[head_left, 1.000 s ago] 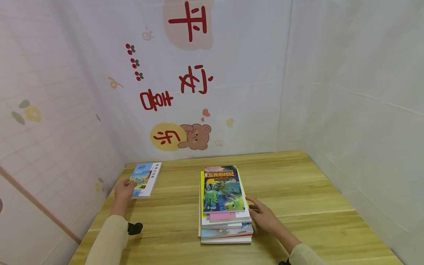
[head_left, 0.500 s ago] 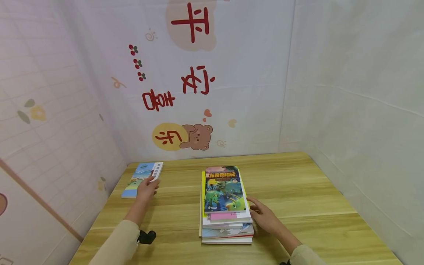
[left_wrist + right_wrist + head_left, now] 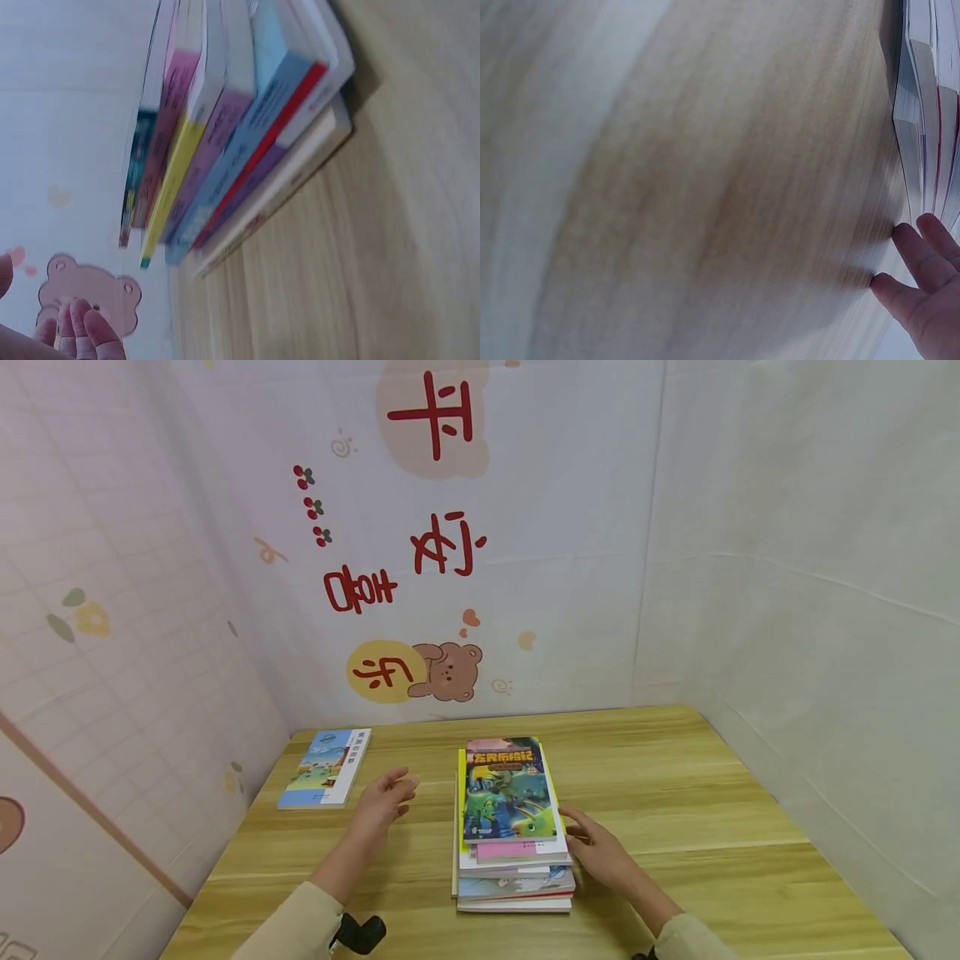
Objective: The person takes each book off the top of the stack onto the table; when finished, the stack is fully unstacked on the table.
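A stack of several books (image 3: 517, 893) stands mid-table, topped by a dinosaur-covered book (image 3: 510, 789). My right hand (image 3: 600, 852) rests with fingertips against the stack's right side; its fingers (image 3: 922, 259) are extended beside the page edges in the right wrist view. My left hand (image 3: 384, 802) hovers between the stack and a blue-and-white book (image 3: 322, 768) lying flat at the far left. Nothing is held in it, and its fingers are loosely bent. The left wrist view shows the stack's coloured spines (image 3: 232, 150) and part of the left hand (image 3: 82, 330).
The wood-grain table (image 3: 675, 810) meets a white fabric backdrop (image 3: 570, 568) printed with red characters and a bear (image 3: 450, 672). A tiled-pattern sheet (image 3: 135, 635) borders the left side, and a plain white one (image 3: 840, 652) borders the right.
My left hand has left the blue-and-white book and moved right toward the stack. That book slid slightly left and now lies alone. The right hand stays at the stack's side.
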`<state>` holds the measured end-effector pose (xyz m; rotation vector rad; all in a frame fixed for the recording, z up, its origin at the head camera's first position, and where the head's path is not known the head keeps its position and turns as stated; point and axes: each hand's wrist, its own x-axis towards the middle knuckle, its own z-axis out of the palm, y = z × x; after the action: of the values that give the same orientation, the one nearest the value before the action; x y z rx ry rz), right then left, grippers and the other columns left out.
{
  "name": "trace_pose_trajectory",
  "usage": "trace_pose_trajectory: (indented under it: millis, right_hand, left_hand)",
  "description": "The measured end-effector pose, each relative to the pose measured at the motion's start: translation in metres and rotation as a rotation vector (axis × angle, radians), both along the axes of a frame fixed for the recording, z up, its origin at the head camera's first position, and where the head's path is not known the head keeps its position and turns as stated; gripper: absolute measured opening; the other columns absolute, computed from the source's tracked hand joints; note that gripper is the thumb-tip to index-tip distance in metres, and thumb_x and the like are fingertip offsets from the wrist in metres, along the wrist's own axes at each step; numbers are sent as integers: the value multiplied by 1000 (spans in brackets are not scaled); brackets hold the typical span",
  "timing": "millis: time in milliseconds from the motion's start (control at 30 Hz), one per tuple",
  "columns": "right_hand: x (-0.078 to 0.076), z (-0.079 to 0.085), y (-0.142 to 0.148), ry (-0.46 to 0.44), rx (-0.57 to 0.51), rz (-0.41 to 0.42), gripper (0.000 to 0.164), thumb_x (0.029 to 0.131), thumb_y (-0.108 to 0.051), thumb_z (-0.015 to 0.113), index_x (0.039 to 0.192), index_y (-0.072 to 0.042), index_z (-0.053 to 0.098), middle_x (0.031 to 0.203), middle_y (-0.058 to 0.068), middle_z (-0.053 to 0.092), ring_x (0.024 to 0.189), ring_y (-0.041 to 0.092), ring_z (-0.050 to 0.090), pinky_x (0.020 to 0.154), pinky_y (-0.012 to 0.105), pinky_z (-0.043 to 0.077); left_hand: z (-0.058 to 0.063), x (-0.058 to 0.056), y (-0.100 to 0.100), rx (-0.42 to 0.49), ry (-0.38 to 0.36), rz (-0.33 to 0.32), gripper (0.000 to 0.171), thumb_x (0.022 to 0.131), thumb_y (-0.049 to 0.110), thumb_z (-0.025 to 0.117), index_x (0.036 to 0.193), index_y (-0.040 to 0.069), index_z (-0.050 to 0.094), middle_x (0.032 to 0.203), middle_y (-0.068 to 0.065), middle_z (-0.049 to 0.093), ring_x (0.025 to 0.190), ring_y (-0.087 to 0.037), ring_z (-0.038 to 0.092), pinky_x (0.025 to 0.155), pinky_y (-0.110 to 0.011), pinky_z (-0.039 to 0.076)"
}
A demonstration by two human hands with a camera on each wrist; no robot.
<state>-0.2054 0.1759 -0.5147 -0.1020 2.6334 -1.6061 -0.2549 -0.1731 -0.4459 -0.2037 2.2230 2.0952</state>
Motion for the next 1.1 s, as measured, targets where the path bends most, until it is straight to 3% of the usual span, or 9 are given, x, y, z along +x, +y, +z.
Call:
trace_pose_trajectory:
  millis: [400,667,867,1100]
  right_hand:
    - [0,2,0,1,-1,2,45,99,-6,57,143,-7,51,124,25,62,115,42,59,96,58,46]
    - [-1,1,1,2,11,3,45,99,-7,58,143,-8,51,124,24,62,114,41,60,96,57,46]
    - [-1,1,1,6,12,5,46,98,-7,59,143,-8,51,124,24,62,114,42,60,96,58,46]
    - [-1,-1,0,14,6,1,45,98,-6,58,143,-8,51,123,24,63,113,42,60,96,57,46]
  left_hand:
    - [-20,17,45,-16,-46,-60,58,95,26,68,141,-4,47,119,-16,60,114,-37,54,96,-49,47]
    - [-31,22,56,-7,-72,-85,58,94,26,70,138,-6,49,119,-15,61,113,-35,55,98,-52,44]
    - [-36,26,61,-34,-86,-98,55,93,26,72,135,-3,54,118,-13,60,103,-25,56,94,-48,48]
    - [-43,26,65,-47,-72,-98,50,92,25,73,130,-5,58,116,-14,60,97,-23,55,88,-43,50]
